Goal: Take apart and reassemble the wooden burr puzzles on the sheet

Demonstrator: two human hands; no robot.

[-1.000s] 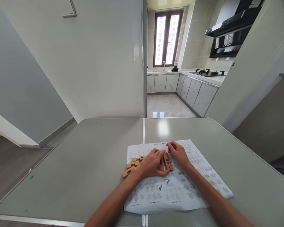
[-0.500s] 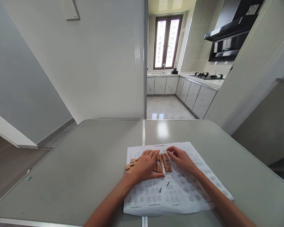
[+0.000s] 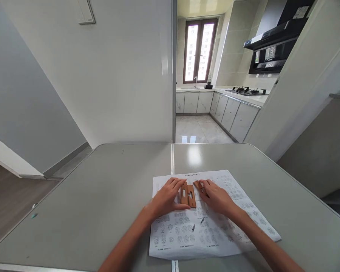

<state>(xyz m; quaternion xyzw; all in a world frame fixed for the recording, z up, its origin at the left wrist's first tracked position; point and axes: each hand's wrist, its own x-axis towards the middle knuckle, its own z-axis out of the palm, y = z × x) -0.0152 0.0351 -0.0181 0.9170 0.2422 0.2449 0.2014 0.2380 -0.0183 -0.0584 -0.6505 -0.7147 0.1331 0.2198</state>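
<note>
Two brown wooden puzzle pieces with slots lie side by side on a printed sheet; the left one (image 3: 184,194) is within the curve of my left hand (image 3: 167,198). My fingertips touch its far end and my thumb lies along its near end. The second slotted piece (image 3: 191,196) is against its right side. A third wooden piece (image 3: 197,185) is tilted under the fingers of my right hand (image 3: 216,196), which close over it and hide most of it. Beneath both hands is the white paper (image 3: 187,240), covered with small line drawings and two dark tick marks.
The grey table (image 3: 102,211) has a metal seam (image 3: 172,158) running down its middle. A small green bit (image 3: 34,215) lies near its left edge. Beyond are a white wall (image 3: 124,75) and a kitchen with a gas stove (image 3: 248,90).
My left hand has slid left and uncovered a slotted piece. My right hand has come down over the rightmost piece, which is now tilted. The lighter pieces at the left are out of sight.
</note>
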